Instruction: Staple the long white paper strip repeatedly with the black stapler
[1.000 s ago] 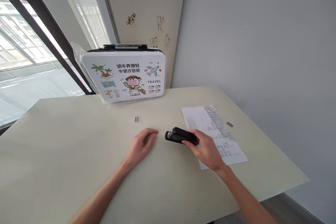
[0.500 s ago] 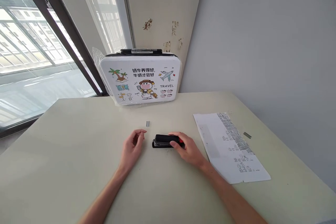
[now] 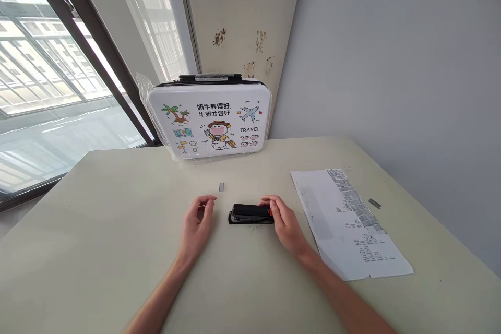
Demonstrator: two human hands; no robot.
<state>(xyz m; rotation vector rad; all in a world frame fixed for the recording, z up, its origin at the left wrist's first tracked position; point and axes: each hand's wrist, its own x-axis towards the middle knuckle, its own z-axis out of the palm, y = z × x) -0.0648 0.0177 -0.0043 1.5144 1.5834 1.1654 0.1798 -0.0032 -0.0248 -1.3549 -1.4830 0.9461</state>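
A black stapler (image 3: 250,212) lies on the table with its front toward the left. My right hand (image 3: 287,224) is closed around its rear end, the fingers behind and the thumb on the near side. A bit of red shows beside that thumb. To the left of the stapler, apart from it, my left hand (image 3: 198,224) rests on the table. Its fingers are loosely curled with a hollow between them and the thumb, and nothing shows in it. Just beyond my left fingertips lies a short strip of staples (image 3: 221,187).
A white printed suitcase (image 3: 211,120) in plastic wrap stands at the back of the table (image 3: 117,229). On the right lies a printed paper sheet (image 3: 332,219), partly under my right forearm. A second staple strip (image 3: 374,203) is beyond it, near the wall (image 3: 391,62).
My right hand has shifted back toward the stapler's rear end, and its thumb has moved off the stapler's side. The left hand stays nearly in place. The view has shifted slightly.
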